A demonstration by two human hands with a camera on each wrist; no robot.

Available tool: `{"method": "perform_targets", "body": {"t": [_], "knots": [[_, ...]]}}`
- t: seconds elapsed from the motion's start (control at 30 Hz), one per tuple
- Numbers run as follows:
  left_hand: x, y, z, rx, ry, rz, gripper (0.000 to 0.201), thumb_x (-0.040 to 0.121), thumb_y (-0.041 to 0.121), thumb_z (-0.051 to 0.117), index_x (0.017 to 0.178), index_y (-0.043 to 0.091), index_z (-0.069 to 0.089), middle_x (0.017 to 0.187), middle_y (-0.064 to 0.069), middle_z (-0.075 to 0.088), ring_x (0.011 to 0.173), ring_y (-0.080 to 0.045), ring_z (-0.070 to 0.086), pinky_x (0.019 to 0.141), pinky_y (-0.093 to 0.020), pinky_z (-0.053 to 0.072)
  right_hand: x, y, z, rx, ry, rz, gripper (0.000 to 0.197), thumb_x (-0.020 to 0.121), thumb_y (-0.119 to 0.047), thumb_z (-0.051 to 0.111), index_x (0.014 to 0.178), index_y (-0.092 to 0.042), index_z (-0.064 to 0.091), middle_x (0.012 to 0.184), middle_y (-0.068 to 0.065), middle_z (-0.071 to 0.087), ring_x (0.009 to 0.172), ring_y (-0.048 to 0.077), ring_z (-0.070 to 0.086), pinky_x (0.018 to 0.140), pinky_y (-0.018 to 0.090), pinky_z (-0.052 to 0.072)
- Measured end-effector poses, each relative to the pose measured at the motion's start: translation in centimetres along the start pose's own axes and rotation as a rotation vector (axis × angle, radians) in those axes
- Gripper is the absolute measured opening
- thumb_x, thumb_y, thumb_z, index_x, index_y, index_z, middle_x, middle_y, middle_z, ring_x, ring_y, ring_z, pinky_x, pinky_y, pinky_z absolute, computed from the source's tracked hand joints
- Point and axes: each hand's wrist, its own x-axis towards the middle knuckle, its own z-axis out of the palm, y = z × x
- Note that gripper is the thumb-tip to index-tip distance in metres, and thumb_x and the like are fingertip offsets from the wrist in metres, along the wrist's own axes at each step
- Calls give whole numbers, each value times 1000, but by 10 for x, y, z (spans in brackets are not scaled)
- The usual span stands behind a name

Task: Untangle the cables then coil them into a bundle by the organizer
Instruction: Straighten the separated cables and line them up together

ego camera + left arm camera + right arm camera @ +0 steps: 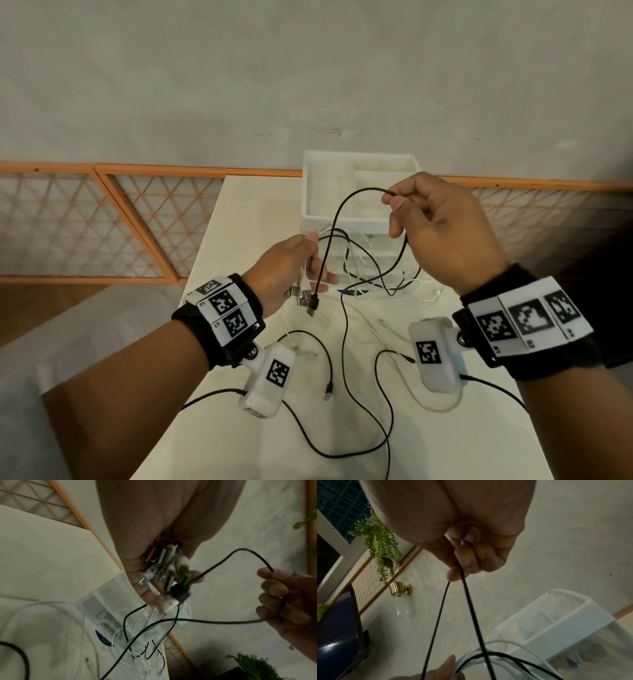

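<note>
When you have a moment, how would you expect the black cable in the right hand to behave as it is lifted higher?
Probably floppy: the black cable droops in a loop between the right hand and left hand. Likely light, since a fingertip pinch carries it. It may snag, as its lower run crosses the white cables by the organizer.

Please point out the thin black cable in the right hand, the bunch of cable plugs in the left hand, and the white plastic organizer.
Thin black cable (346, 202), head view, raised loop.
Bunch of cable plugs (164, 569), left wrist view, metal ends.
White plastic organizer (310, 192), head view, left wall.
</note>
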Motion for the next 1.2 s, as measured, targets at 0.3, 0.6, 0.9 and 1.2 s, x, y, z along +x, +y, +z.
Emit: {"method": "perform_targets", "body": {"t": [0.3, 0.6, 0.9, 1.2], "knots": [[-5, -3, 3, 19, -169, -4, 30, 103, 38, 42, 93, 10, 48, 62, -4, 46, 65, -24, 60, 83, -57, 55, 18, 3, -8, -65, 106, -23, 11, 97, -16, 56, 93, -13, 66, 67, -2, 70, 48, 4, 52, 54, 17, 39], [8, 18, -14, -55, 40, 161, 31, 102, 34, 49, 77, 15, 51, 63, 2, 41, 47, -11, 37, 42, -21, 24, -16, 146, 6, -655, -210, 536, 29, 97, -35, 55, 76, -18, 65, 75, 5, 61, 95, 35, 65, 71, 29, 39], [19, -18, -19, 191, 151, 22, 31, 97, 37, 58, 81, 13, 46, 63, -4, 46, 46, -15, 41, 42, -21, 28, 31, 61, -43, 269, 304, 233, 23, 101, -25, 50, 83, -19, 63, 77, 7, 68, 50, 21, 56, 45, 25, 46], [20, -22, -21, 346, 206, -28, 43, 97, 36, 58, 65, 8, 52, 63, -11, 65, 62, -27, 59, 63, -35, 48, 52, 93, -66, -95, 274, 189, 18, 92, -48, 55, 86, -34, 63, 95, -10, 67, 88, 27, 68, 80, 41, 55]]}}
